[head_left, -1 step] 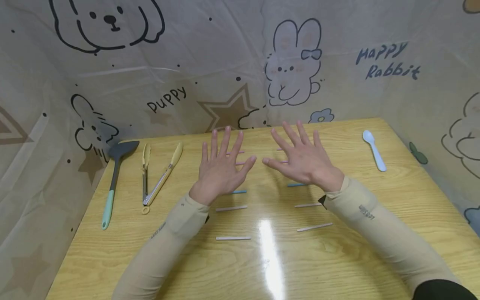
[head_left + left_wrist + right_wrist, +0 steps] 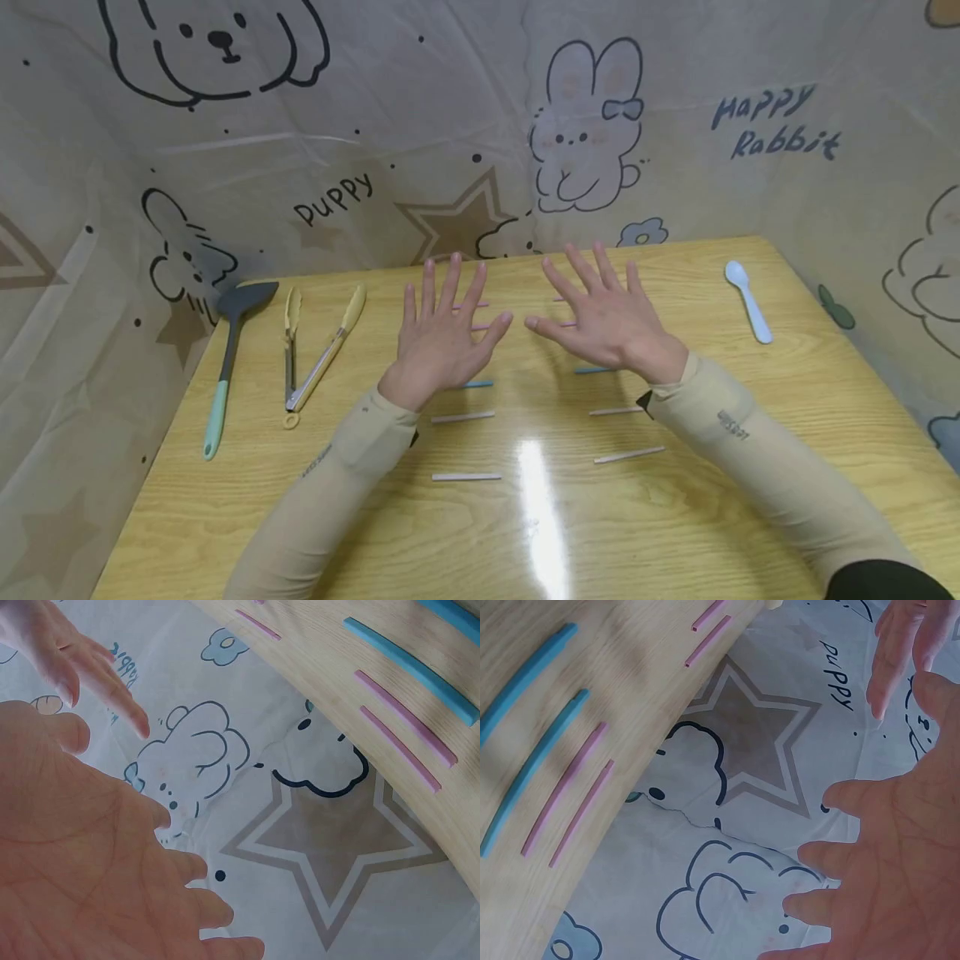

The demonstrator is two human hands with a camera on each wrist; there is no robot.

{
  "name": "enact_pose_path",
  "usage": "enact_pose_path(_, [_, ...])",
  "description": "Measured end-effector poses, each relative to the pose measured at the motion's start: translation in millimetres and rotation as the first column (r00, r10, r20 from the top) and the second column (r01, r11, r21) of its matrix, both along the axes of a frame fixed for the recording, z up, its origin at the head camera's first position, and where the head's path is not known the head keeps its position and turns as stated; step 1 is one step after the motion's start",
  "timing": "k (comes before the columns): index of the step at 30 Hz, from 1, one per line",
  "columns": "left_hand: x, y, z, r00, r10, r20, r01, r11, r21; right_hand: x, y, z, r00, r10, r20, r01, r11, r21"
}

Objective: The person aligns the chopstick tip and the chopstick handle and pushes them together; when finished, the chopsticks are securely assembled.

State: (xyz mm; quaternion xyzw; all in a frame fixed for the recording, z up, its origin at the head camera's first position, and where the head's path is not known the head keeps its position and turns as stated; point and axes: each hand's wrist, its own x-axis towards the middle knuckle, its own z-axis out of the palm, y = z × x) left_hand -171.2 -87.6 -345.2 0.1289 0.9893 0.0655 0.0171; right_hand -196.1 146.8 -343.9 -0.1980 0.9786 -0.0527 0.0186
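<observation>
My left hand (image 2: 442, 342) is held above the table with its fingers straight and spread, holding nothing. Beside it, my right hand (image 2: 611, 321) is spread the same way, palm also facing away and its thumb pointing toward the left thumb. Under and around both hands lie thin coloured sticks in two columns. Pink sticks (image 2: 405, 718) lie near the far edge, with a blue stick (image 2: 412, 670) nearer in; my left hand partly covers its column in the head view. Pale sticks (image 2: 467, 477) lie closer to me. In the right wrist view, another blue stick (image 2: 536, 771) lies beside pink ones.
At the left, a spatula (image 2: 225, 375) with a dark head and mint handle lies by splayed metal tongs (image 2: 322, 367) with cream tips. A light blue spoon (image 2: 748, 302) is at the far right. Printed cloth (image 2: 450, 125) hangs around the wooden table (image 2: 375, 533).
</observation>
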Motion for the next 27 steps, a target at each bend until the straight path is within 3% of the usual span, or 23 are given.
enact_pose_path(27, [2.1, -2.1, 10.0, 1.0, -0.004, -0.008, 0.004, 1.0, 0.012, -2.3, 6.8, 9.6, 1.0, 0.002, 0.002, -0.002, 1.0, 0.009])
